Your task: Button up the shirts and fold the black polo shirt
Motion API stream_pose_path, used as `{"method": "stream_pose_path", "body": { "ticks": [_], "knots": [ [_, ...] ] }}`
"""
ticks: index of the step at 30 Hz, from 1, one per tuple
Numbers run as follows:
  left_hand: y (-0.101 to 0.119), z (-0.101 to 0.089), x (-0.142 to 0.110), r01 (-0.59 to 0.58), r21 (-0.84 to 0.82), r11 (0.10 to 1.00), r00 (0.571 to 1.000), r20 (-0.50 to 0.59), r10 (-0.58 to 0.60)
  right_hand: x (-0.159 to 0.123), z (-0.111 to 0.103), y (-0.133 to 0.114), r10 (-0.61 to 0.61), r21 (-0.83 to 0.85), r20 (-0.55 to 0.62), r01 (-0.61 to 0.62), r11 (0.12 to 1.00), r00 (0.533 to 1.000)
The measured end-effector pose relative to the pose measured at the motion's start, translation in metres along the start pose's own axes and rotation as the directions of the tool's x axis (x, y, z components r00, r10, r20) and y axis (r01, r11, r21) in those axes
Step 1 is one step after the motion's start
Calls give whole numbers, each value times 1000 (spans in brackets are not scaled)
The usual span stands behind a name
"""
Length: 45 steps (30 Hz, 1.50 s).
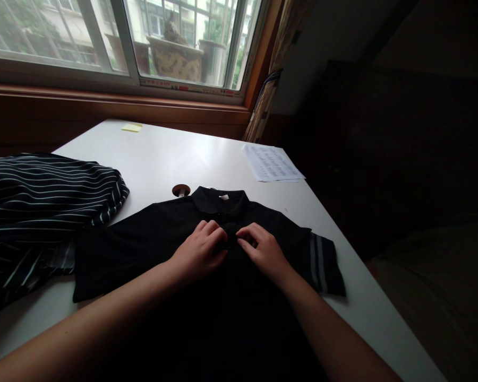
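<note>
A black short-sleeved polo shirt (263, 212) lies spread on the white table (155, 154), its collar toward the window. Both hands are at its front opening, just below the collar. My left hand (203, 244) has its fingers curled down and closed on the left side of the opening. Close beside it, my right hand (263, 246) pinches the cloth on the other side between thumb and fingers. A small pale label (223, 197) shows inside the collar. Two grey stripes cross the right sleeve (329, 265). Dark cloth hides the buttons and the lower shirt.
At the left, a black-and-white striped garment (43, 196) lies in a heap against the shirt's left sleeve. Printed sheets (271, 163) rest by the table's right edge. Yellow sticky notes (131, 127) lie near the back. A round cable hole (181, 190) opens beside the collar.
</note>
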<state>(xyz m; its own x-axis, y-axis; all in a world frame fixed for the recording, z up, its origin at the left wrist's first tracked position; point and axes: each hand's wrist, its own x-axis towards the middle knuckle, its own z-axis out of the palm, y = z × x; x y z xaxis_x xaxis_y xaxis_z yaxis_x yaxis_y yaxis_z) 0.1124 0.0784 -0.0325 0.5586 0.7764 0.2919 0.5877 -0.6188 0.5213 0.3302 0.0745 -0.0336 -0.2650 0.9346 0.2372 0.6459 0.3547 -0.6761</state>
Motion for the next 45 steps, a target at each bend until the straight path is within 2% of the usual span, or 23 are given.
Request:
{"method": "stream_pose_path", "body": {
  "ticks": [6,11,19,24,28,38,45],
  "knots": [
    [-6,1,0,-22,67,997,1000,24,21,6,-11,23,-55,-233,-44,43,972,998],
    [-9,0,-2,-62,122,991,997,60,55,5,-17,34,-58,-406,10,57,912,998],
    [-1,1,-11,-136,228,964,989,92,117,1,-22,35,-42,-504,105,89,859,994],
    [4,-2,-11,-300,152,942,947,167,274,-3,-33,45,-25,-570,200,137,810,979],
    [6,-7,-14,-352,95,931,919,222,325,-8,-40,51,-12,-594,228,149,791,974],
    [9,-20,-62,-356,129,926,901,310,303,-24,-37,47,0,-624,214,136,769,977],
    [23,-32,-97,-348,179,920,896,351,270,-39,-36,41,9,-627,224,138,767,975]
  ]
}}
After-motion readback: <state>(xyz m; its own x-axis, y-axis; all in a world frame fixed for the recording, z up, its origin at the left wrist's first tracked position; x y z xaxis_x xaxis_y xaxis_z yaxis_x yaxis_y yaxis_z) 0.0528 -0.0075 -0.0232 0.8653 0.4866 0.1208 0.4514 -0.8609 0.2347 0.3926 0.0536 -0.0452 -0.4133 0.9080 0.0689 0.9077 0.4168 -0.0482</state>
